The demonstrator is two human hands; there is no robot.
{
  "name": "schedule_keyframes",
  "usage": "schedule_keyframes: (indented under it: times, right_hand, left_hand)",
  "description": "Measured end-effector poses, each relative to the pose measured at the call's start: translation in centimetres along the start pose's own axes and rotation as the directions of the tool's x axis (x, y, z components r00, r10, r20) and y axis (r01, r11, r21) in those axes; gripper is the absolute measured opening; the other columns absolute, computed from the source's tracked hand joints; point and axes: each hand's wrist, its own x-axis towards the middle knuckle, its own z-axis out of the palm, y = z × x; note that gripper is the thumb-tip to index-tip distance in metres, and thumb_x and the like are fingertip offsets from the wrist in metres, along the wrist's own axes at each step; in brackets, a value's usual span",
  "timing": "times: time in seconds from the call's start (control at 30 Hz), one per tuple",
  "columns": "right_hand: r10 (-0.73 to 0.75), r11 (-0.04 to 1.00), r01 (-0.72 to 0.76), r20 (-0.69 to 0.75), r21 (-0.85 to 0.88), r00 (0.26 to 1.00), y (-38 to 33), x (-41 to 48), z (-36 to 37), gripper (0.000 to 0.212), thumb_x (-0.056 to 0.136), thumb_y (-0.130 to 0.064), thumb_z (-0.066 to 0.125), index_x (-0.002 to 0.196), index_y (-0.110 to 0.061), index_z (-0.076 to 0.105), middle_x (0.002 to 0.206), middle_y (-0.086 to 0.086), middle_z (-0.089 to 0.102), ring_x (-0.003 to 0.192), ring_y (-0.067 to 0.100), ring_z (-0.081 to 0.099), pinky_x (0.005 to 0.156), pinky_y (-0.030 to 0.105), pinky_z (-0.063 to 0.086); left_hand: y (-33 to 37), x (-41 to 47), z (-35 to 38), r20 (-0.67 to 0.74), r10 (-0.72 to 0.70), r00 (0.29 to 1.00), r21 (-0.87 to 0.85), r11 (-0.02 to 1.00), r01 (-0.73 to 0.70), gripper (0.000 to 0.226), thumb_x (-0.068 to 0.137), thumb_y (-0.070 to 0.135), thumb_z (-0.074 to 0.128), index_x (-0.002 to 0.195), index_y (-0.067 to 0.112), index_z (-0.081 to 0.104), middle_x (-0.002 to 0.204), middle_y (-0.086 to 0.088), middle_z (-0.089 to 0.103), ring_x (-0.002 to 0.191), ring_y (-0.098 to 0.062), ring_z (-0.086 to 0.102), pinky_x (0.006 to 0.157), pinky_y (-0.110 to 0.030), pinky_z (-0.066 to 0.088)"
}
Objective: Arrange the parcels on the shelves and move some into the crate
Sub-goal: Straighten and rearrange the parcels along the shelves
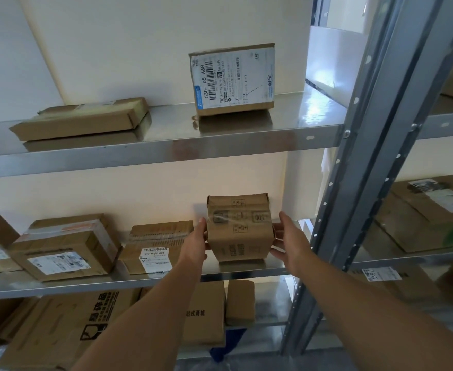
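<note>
A small brown cardboard box (238,228) with printed handling marks stands on the middle shelf (246,271), close to its right end. I hold it between both hands. My left hand (196,241) grips its left side, thumb up along the front edge and fingers hidden behind. My right hand (289,238) cups its right side, with the fingertips against the cardboard. To the left, a flat labelled parcel (153,250) lies just beside the box. No crate is in view.
On the top shelf (166,145) an upright labelled parcel (234,80) leans on the wall and a long flat one (83,117) lies at the left. More parcels (62,247) fill the middle shelf's left. Grey uprights (364,162) stand right; boxes (209,311) sit below.
</note>
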Motion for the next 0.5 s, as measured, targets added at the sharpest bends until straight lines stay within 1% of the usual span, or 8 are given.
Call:
schedule_keyframes:
  times: [0.07, 0.1, 0.17, 0.23, 0.27, 0.37, 0.43, 0.5]
  right_hand:
    - [0.003, 1.0, -0.003, 0.002, 0.004, 1.0, 0.01, -0.08, 0.01, 0.044, 0.105, -0.053, 0.043, 0.106, -0.015, 0.066, 0.109, 0.009, 0.073, 0.109, 0.028, 0.066, 0.107, 0.051, 0.049]
    - [0.002, 1.0, -0.003, 0.003, 0.006, 1.0, 0.05, -0.05, -0.05, 0.045, 0.105, -0.053, 0.043, 0.105, -0.015, 0.067, 0.108, 0.009, 0.073, 0.11, 0.028, 0.066, 0.107, 0.05, 0.048]
    - [0.004, 1.0, -0.004, 0.004, 0.011, 1.0, 0.12, 0.08, -0.11, 0.047, 0.105, -0.054, 0.042, 0.107, -0.014, 0.067, 0.109, 0.01, 0.074, 0.109, 0.027, 0.066, 0.107, 0.05, 0.047]
    - [0.0, 1.0, 0.0, 0.005, 0.013, 1.0, 0.11, 0.17, -0.13, 0.049, 0.105, -0.054, 0.041, 0.109, -0.014, 0.067, 0.109, 0.01, 0.074, 0.109, 0.026, 0.066, 0.107, 0.049, 0.047]
    - [-0.004, 1.0, 0.004, 0.003, 0.016, 1.0, 0.07, 0.21, -0.1, 0.049, 0.105, -0.055, 0.041, 0.111, -0.014, 0.066, 0.111, 0.009, 0.074, 0.109, 0.026, 0.066, 0.107, 0.049, 0.047]
    - [-0.008, 1.0, 0.008, 0.005, 0.015, 1.0, 0.05, 0.36, -0.03, 0.048, 0.105, -0.055, 0.04, 0.112, -0.015, 0.066, 0.113, 0.009, 0.074, 0.108, 0.027, 0.066, 0.106, 0.049, 0.047]
    - [-0.013, 1.0, 0.013, 0.008, 0.019, 1.0, 0.21, 0.46, 0.03, 0.047, 0.105, -0.055, 0.04, 0.109, -0.017, 0.067, 0.111, 0.008, 0.075, 0.108, 0.028, 0.067, 0.109, 0.053, 0.045]
    - [-0.013, 0.999, 0.013, 0.006, 0.031, 1.0, 0.27, 0.49, 0.05, 0.047, 0.104, -0.056, 0.04, 0.11, -0.018, 0.068, 0.109, 0.007, 0.076, 0.109, 0.028, 0.068, 0.111, 0.056, 0.043]
  left_hand:
    - [0.1, 0.02, 0.02, 0.017, 0.033, 0.999, -0.014, 0.999, -0.033, 0.052, 0.102, 0.057, 0.034, 0.107, 0.019, 0.07, 0.125, -0.012, 0.065, 0.072, -0.015, 0.059, 0.088, -0.04, 0.038]
    - [0.14, 0.07, 0.03, 0.02, 0.037, 0.999, -0.017, 0.999, -0.036, 0.052, 0.102, 0.056, 0.033, 0.105, 0.019, 0.07, 0.123, -0.012, 0.066, 0.069, -0.013, 0.057, 0.087, -0.039, 0.037]
    - [0.11, 0.21, -0.01, 0.024, 0.039, 0.999, -0.008, 0.999, -0.038, 0.053, 0.103, 0.055, 0.033, 0.103, 0.018, 0.071, 0.119, -0.013, 0.07, 0.073, -0.015, 0.063, 0.088, -0.043, 0.04]
    - [0.05, 0.39, -0.05, 0.018, 0.051, 0.999, -0.006, 0.999, -0.051, 0.055, 0.102, 0.057, 0.033, 0.102, 0.019, 0.072, 0.112, -0.01, 0.074, 0.067, -0.011, 0.06, 0.082, -0.039, 0.039]
    - [-0.01, 0.54, -0.03, 0.016, 0.055, 0.998, -0.001, 0.999, -0.055, 0.056, 0.101, 0.059, 0.033, 0.103, 0.021, 0.073, 0.111, -0.008, 0.074, 0.069, -0.01, 0.061, 0.083, -0.039, 0.04]
    - [-0.01, 0.57, 0.06, 0.013, 0.043, 0.999, 0.031, 0.999, -0.043, 0.057, 0.1, 0.062, 0.031, 0.111, 0.023, 0.072, 0.114, -0.004, 0.073, 0.093, -0.021, 0.067, 0.107, -0.05, 0.04]
    - [-0.09, 0.7, 0.0, 0.006, 0.032, 0.999, 0.036, 0.999, -0.032, 0.058, 0.099, 0.064, 0.033, 0.108, 0.022, 0.072, 0.107, -0.004, 0.075, 0.098, -0.028, 0.069, 0.108, -0.05, 0.042]
    - [-0.16, 0.92, -0.06, 0.005, 0.019, 1.0, 0.023, 1.0, -0.019, 0.058, 0.097, 0.065, 0.035, 0.105, 0.02, 0.071, 0.101, -0.004, 0.076, 0.1, -0.028, 0.07, 0.106, -0.049, 0.044]
